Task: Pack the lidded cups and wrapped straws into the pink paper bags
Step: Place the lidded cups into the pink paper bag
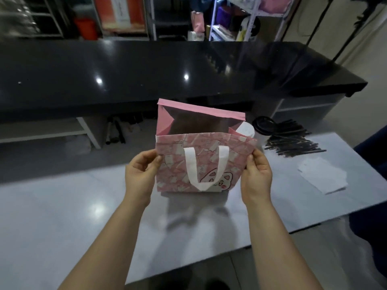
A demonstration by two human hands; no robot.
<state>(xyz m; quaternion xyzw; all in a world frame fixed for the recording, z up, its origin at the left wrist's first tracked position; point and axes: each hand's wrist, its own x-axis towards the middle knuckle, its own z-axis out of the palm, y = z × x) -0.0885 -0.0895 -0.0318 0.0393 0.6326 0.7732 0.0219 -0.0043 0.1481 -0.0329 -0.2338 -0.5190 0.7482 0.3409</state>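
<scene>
Standing upright on the glossy white table (62,216), the pink patterned paper bag (236,155) opens upward, long axis left to right. The left hand (140,174) pinches its left edge, the right hand (256,176) its right. Tabletop stretches near and left; a black-lidded white cup (261,130) and black wrapped straws (293,141) sit far right.

Both forearms reach forward, the left hand (139,172) and the right hand (256,173) facing each other, fingers (156,159) curled and pinching.
</scene>
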